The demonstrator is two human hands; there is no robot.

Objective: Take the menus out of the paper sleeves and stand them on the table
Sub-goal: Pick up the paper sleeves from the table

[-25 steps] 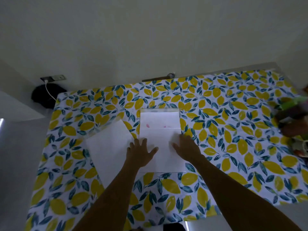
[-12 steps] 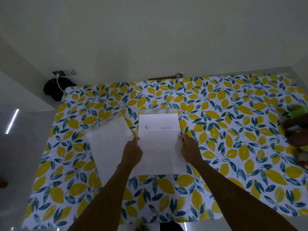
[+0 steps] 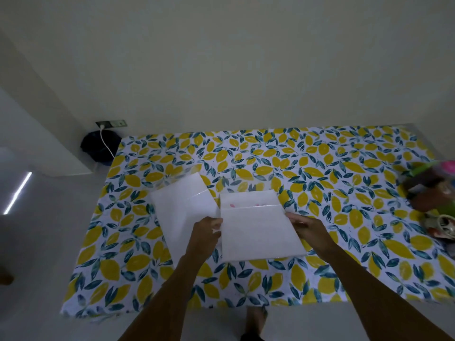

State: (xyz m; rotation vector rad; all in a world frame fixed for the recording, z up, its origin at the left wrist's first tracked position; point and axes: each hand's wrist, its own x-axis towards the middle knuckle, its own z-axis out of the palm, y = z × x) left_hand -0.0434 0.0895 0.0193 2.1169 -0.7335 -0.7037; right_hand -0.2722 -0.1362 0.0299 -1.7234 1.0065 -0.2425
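Two white sleeved menus lie flat on the lemon-print tablecloth (image 3: pixel 320 168). The right menu (image 3: pixel 258 230) shows faint pink marks near its top and a clear sleeve edge across it. My left hand (image 3: pixel 205 233) pinches its left edge and my right hand (image 3: pixel 307 227) pinches its right edge. The near end of this menu looks slightly raised off the cloth. The left menu (image 3: pixel 179 207) lies tilted beside it, partly under my left hand, with nothing holding it.
A pile of colourful items (image 3: pixel 433 193) sits at the table's right edge. A dark bag (image 3: pixel 98 146) with a white cable plugged into a wall socket (image 3: pixel 110 123) is on the floor at the far left corner. My foot (image 3: pixel 256 321) shows below the near edge.
My hands slid from resting on top of the right menu to gripping its two side edges. The camera view pulled back and shifted.
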